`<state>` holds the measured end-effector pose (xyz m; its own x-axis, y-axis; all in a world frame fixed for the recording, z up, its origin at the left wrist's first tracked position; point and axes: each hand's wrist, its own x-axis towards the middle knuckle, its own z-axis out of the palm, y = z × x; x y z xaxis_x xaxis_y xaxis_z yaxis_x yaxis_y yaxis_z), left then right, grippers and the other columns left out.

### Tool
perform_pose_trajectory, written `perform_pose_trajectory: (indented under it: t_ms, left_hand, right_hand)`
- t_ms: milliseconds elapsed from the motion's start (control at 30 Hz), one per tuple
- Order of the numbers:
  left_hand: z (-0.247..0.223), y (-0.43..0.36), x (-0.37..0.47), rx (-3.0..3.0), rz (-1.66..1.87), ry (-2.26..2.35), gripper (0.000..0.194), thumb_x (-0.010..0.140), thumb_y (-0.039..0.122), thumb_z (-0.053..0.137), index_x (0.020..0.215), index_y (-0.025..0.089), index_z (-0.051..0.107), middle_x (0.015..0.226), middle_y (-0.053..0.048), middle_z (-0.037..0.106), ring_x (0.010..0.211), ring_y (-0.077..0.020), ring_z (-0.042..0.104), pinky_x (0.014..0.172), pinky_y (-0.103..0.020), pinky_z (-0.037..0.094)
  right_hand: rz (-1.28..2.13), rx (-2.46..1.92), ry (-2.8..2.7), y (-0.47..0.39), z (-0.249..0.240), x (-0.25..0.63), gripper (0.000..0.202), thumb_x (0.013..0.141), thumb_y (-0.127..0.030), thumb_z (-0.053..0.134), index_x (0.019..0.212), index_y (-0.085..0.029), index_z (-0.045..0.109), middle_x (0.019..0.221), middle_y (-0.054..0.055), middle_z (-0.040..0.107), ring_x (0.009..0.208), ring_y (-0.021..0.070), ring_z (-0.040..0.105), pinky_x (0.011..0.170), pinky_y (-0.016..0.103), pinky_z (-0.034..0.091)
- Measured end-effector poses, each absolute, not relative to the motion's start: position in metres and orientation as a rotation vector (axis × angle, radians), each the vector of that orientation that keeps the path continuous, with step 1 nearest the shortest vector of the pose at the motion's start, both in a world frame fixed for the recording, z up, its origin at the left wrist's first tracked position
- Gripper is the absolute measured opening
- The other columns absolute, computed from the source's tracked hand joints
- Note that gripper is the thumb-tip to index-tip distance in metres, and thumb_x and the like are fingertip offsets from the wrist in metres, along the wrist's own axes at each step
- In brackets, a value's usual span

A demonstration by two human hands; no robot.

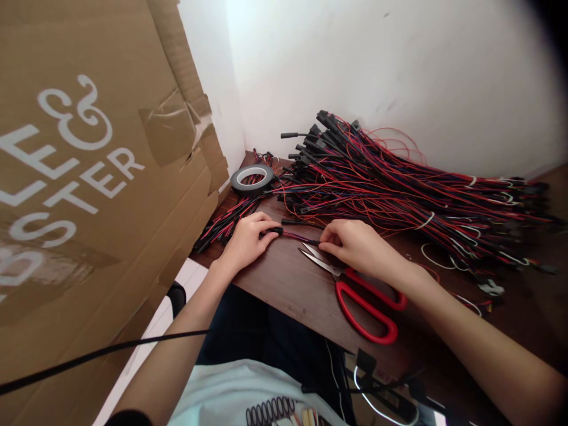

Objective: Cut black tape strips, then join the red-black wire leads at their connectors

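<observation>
A thin red and dark wire lead (298, 236) stretches low over the table between my two hands. My left hand (252, 238) pinches its black connector end (277, 231) between thumb and fingers. The other end runs into my right hand (344, 241), whose thumb and fingertips close on it near a black sleeve. Just below my right hand lie red-handled scissors (367, 307), their blades slightly apart and pointing to the upper left. Another black connector (293, 222) lies on the table behind the lead.
Large bundles of red and black wires (390, 171) with white ties fill the table's back right. A roll of black tape (252, 178) lies at the back left above more leads (222, 225). A tall cardboard box (124, 195) stands along the left. The wooden table's edge (284, 305) faces me.
</observation>
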<state>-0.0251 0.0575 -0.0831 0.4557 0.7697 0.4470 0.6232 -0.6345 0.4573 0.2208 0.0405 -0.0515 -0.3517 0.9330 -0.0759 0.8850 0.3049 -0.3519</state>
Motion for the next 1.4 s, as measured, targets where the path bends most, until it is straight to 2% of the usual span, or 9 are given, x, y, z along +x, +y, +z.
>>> perform_pose_trajectory:
  t_ms: [267, 500, 700, 867, 1000, 1167, 1400]
  left_hand:
    - [-0.082, 0.057, -0.024, 2.474, 0.921, 1.227, 0.014, 0.085, 0.012, 0.066, 0.095, 0.016, 0.074, 0.09, -0.005, 0.067, 0.077, -0.0154, 0.063, 0.075, -0.03, 0.052]
    - [-0.083, 0.056, -0.026, 2.477, 0.885, 1.26, 0.014, 0.086, 0.015, 0.062, 0.096, 0.017, 0.072, 0.087, -0.005, 0.062, 0.08, -0.0171, 0.059, 0.077, -0.032, 0.05]
    - [-0.071, 0.049, -0.015, 2.735, 0.968, 1.185, 0.033, 0.087, 0.017, 0.06, 0.12, 0.017, 0.062, 0.116, -0.012, 0.059, 0.107, -0.0254, 0.049, 0.094, -0.045, 0.044]
    - [-0.071, 0.059, 0.006, 2.831, 0.734, 0.942, 0.017, 0.092, 0.019, 0.056, 0.102, 0.017, 0.071, 0.104, -0.009, 0.065, 0.101, -0.0236, 0.053, 0.088, -0.039, 0.046]
    - [-0.08, 0.069, 0.012, 2.637, 0.723, 0.883, 0.016, 0.093, 0.019, 0.057, 0.089, 0.015, 0.072, 0.091, -0.007, 0.063, 0.088, -0.0183, 0.058, 0.08, -0.031, 0.048]
    - [-0.087, 0.069, 0.01, 2.517, 0.827, 0.896, 0.014, 0.092, 0.02, 0.06, 0.088, 0.015, 0.073, 0.086, -0.006, 0.062, 0.085, -0.0174, 0.058, 0.078, -0.029, 0.048]
    - [-0.086, 0.066, 0.009, 2.567, 0.833, 0.937, 0.016, 0.093, 0.022, 0.058, 0.09, 0.017, 0.072, 0.087, -0.006, 0.061, 0.085, -0.0181, 0.056, 0.077, -0.031, 0.048]
  right_hand:
    - [0.359, -1.722, -2.462, 0.034, -0.047, 0.215, 0.012, 0.085, -0.021, 0.063, 0.078, -0.02, 0.073, 0.089, 0.006, 0.072, 0.077, 0.0186, 0.066, 0.067, 0.027, 0.043]
    - [0.605, -1.732, -2.387, 0.038, -0.046, 0.216, 0.012, 0.083, -0.012, 0.063, 0.083, -0.017, 0.074, 0.081, 0.005, 0.074, 0.075, 0.017, 0.067, 0.067, 0.023, 0.044]
    - [0.531, -1.717, -2.375, 0.037, -0.047, 0.213, 0.013, 0.081, -0.01, 0.063, 0.079, -0.016, 0.074, 0.085, 0.007, 0.072, 0.074, 0.0174, 0.065, 0.066, 0.025, 0.042]
    - [0.563, -1.697, -2.356, 0.037, -0.045, 0.211, 0.014, 0.081, -0.009, 0.062, 0.081, -0.015, 0.075, 0.087, 0.009, 0.073, 0.076, 0.019, 0.064, 0.068, 0.027, 0.042]
    - [0.707, -1.645, -2.34, 0.043, -0.043, 0.22, 0.013, 0.082, -0.011, 0.064, 0.083, -0.017, 0.076, 0.081, 0.005, 0.074, 0.075, 0.0174, 0.067, 0.068, 0.024, 0.045]
    - [0.888, -1.586, -2.299, 0.054, -0.041, 0.236, 0.018, 0.083, -0.01, 0.058, 0.085, -0.017, 0.075, 0.079, 0.002, 0.076, 0.07, 0.0139, 0.068, 0.063, 0.02, 0.047]
    - [0.929, -1.534, -2.275, 0.053, -0.042, 0.234, 0.011, 0.08, -0.011, 0.063, 0.08, -0.016, 0.072, 0.073, 0.002, 0.073, 0.067, 0.0145, 0.066, 0.063, 0.022, 0.047]
